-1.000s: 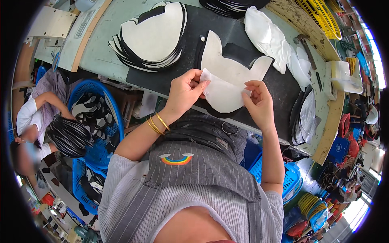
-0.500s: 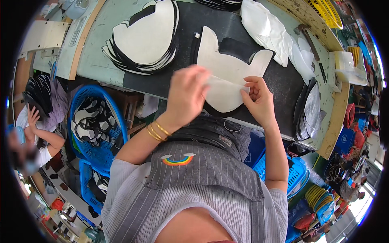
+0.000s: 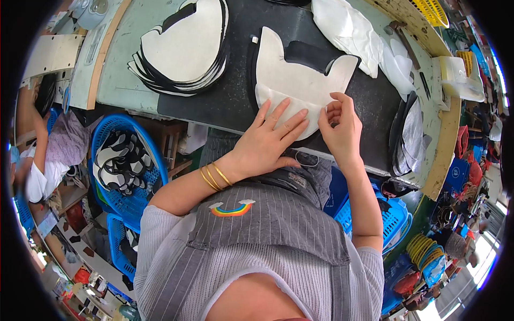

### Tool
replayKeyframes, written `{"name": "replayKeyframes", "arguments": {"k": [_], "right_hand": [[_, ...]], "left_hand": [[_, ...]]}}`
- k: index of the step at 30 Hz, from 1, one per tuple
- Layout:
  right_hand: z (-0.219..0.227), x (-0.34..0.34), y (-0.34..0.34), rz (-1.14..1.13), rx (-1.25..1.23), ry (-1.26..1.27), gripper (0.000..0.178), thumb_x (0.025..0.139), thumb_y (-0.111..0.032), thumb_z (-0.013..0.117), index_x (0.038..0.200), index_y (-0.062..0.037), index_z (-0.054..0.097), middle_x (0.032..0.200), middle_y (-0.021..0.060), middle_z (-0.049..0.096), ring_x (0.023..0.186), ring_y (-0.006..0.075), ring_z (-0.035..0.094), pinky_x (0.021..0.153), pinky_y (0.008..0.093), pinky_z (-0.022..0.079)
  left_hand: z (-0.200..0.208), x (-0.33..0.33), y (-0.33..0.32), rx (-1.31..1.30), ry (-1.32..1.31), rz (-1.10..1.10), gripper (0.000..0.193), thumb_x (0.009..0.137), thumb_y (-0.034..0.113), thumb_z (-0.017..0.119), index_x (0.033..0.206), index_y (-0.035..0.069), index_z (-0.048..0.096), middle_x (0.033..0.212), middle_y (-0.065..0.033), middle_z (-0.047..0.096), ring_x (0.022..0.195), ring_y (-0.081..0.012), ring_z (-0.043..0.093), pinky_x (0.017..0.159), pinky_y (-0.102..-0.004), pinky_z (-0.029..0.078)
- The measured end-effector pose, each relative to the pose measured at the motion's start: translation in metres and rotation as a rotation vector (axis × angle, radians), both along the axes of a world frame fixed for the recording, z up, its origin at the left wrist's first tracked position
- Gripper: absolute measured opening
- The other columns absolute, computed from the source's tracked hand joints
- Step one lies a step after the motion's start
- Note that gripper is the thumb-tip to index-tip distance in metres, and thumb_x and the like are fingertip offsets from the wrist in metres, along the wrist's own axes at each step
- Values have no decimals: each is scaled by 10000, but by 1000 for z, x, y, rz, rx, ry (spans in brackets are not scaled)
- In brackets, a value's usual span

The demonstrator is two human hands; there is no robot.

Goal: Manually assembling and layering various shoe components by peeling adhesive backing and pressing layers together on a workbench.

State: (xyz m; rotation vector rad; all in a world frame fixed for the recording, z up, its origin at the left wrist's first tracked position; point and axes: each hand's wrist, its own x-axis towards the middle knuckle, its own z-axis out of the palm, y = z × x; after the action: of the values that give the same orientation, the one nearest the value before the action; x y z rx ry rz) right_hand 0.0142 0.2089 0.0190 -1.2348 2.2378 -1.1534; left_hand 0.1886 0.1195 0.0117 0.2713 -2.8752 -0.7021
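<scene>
In front of me on the black work mat lies a cream U-shaped cut piece [image 3: 294, 75] with a black backing and a notch at its far side. A thin white patch [image 3: 266, 93] covers its rounded near end. My left hand [image 3: 267, 136] rests flat on this patch, fingers spread, thumb apart toward me. At the patch's right corner, my right hand [image 3: 341, 128] has its fingers curled in toward the thumb, pinching the edge; the exact grip is partly hidden.
A stack of cream and black pieces [image 3: 184, 45] lies left on the mat [image 3: 235, 96]. Thin white sheets [image 3: 348, 32] lie at the far right, near a hammer [image 3: 407, 45]. Dark and grey pieces [image 3: 409, 136] sit right. A blue basket [image 3: 99, 176] of scraps stands left; another person [image 3: 48, 155] is beyond.
My left hand has come down from holding up the patch's left end and now lies flat on it. The patch has been laid onto the cream piece. My right hand stays at its corner.
</scene>
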Motion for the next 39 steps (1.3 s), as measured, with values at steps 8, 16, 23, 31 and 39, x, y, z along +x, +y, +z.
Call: {"name": "replayKeyframes", "arguments": {"k": [8,16,23,31,39], "right_hand": [[-13,3,4,24,-20,271,314,781,14,605,1082,1,516,834,150,570,676,278,597,606,362,504],[9,13,14,261,-19,588,427,784,-89,626,1185,17,522,1178,191,552,1075,336,547,877,415,461],[10,-8,13,357,-102,384,350,796,-159,686,1098,3,617,1178,157,601,1105,302,568,930,390,452],[23,-175,23,-240,-31,674,191,809,-180,643,905,-17,616,909,142,639,868,342,593,760,408,498],[-1,-217,-14,-84,438,925,163,768,-122,603,812,22,539,749,192,618,645,370,652,527,375,548]], "left_hand": [[0,4,3,-74,-82,-25,909,675,574,653,1423,159,345,1506,-57,251,1390,-370,163,1096,-582,127],[-1,4,-28,0,65,90,805,804,519,583,1367,-13,363,1445,-168,327,1345,-360,285,1095,-535,183],[21,-8,-50,-150,-53,17,718,838,505,548,1344,13,415,1435,-157,346,1331,-350,307,1075,-559,196],[40,-61,-38,-130,25,-46,377,797,298,657,1072,42,624,1180,-97,572,1111,-301,491,1011,-485,317],[7,-254,-54,-120,423,-152,300,860,277,591,1030,31,613,1083,-78,599,1066,-238,541,972,-450,340]]}}
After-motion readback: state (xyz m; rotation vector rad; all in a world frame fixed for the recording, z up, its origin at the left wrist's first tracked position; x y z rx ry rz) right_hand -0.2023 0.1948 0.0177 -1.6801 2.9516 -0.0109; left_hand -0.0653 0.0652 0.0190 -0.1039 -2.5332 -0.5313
